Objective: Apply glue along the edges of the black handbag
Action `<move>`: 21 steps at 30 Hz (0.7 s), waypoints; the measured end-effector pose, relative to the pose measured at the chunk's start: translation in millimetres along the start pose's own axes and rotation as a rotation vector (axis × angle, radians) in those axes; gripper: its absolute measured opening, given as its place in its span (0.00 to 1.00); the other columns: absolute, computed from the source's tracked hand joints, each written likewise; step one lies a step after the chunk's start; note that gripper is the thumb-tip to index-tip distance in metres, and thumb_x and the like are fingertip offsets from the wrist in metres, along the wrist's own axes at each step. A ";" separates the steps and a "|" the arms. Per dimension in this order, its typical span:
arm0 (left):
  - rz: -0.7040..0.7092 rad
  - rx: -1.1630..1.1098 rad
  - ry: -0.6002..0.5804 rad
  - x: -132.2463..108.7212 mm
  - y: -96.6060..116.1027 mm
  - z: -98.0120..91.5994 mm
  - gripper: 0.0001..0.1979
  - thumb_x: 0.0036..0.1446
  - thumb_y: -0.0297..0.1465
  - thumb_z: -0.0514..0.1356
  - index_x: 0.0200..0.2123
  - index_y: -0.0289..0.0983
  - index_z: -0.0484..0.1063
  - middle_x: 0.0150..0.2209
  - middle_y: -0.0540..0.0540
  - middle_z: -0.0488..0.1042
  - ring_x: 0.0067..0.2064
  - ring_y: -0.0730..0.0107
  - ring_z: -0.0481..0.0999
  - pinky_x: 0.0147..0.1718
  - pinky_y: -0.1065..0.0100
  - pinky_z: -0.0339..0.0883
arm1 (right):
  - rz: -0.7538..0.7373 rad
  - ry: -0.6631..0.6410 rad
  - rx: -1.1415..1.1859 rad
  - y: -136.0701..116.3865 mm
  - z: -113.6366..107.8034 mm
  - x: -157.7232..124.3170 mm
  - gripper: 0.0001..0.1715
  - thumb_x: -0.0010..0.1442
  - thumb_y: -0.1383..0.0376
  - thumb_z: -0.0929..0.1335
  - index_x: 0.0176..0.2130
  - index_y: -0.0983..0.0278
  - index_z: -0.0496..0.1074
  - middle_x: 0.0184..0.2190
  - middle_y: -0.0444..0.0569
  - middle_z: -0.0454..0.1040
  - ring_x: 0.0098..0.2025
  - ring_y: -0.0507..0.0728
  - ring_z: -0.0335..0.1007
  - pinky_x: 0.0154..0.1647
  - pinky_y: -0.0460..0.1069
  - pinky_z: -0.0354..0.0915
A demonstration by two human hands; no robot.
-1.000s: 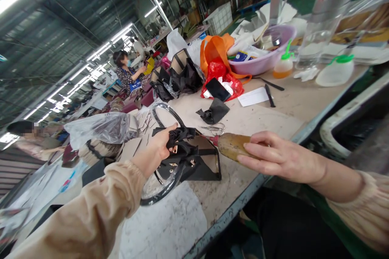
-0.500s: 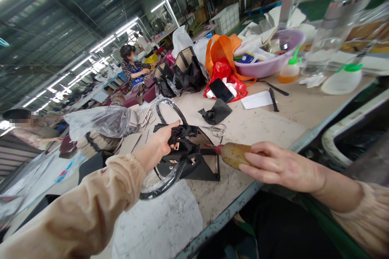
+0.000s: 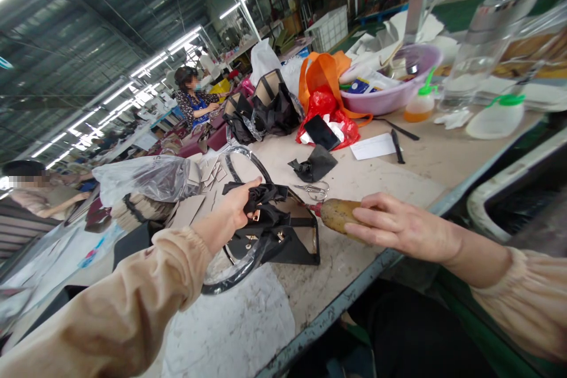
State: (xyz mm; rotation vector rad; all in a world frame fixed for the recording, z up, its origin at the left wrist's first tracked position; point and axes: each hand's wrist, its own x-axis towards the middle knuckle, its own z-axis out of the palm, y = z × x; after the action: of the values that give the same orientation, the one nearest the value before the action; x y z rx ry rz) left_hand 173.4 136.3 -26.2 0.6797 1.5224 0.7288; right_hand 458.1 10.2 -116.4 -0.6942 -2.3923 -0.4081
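My left hand [image 3: 237, 207] is closed on a bunch of black fabric [image 3: 266, 194] at the top of a black and tan handbag [image 3: 283, 236] lying on the worktable [image 3: 390, 189]. A black handle wrapped in clear plastic [image 3: 234, 266] curls from the bag. My right hand [image 3: 401, 227] grips the worn brown wooden handle of a tool [image 3: 339, 214] whose reddish tip points at the bag. Small scissors [image 3: 315, 190] lie just behind the tool.
A loose black fabric piece [image 3: 314, 163], a red plastic bag [image 3: 328, 118], an orange bag [image 3: 321, 71], a purple basin [image 3: 392, 85], squeeze bottles [image 3: 420, 103] and a glass jar [image 3: 482, 47] stand further back. More handbags [image 3: 266, 106] sit at the rear. Two other people work at far tables.
My right hand with the tool has shifted slightly up and left, toward the bag. The left hand keeps its hold on the fabric.
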 end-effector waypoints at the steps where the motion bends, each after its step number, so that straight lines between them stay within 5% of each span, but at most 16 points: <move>1: 0.017 0.024 0.001 0.4 0.0 0.0 0.08 0.51 0.30 0.62 0.30 0.29 0.69 0.18 0.46 0.65 0.16 0.71 0.63 0.11 0.74 0.55 | 0.005 -0.015 0.016 -0.9 2.3 -3.0 0.23 0.65 0.76 0.53 0.52 0.64 0.65 0.43 0.52 0.67 0.46 0.62 0.61 0.44 0.55 0.68; 14: 0.069 0.117 0.032 4.1 0.3 0.5 0.09 0.51 0.32 0.61 0.30 0.32 0.67 0.22 0.47 0.67 0.17 0.68 0.64 0.09 0.70 0.55 | 0.045 0.070 0.086 -0.5 -1.1 -0.5 0.20 0.65 0.75 0.56 0.55 0.70 0.60 0.46 0.57 0.64 0.48 0.65 0.56 0.45 0.58 0.66; 21: 0.064 0.121 -0.002 4.8 0.7 0.6 0.10 0.52 0.33 0.61 0.28 0.31 0.65 0.22 0.45 0.67 0.18 0.67 0.66 0.10 0.70 0.57 | 0.076 -0.012 0.093 -3.2 18.6 -18.5 0.18 0.67 0.73 0.55 0.53 0.69 0.63 0.46 0.56 0.64 0.49 0.64 0.56 0.46 0.56 0.67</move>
State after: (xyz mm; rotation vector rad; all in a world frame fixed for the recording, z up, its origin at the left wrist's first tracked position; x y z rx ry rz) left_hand 173.6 140.6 -28.7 0.8231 1.5582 0.6880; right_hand 460.2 8.7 -142.7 -0.7440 -2.3708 -0.2601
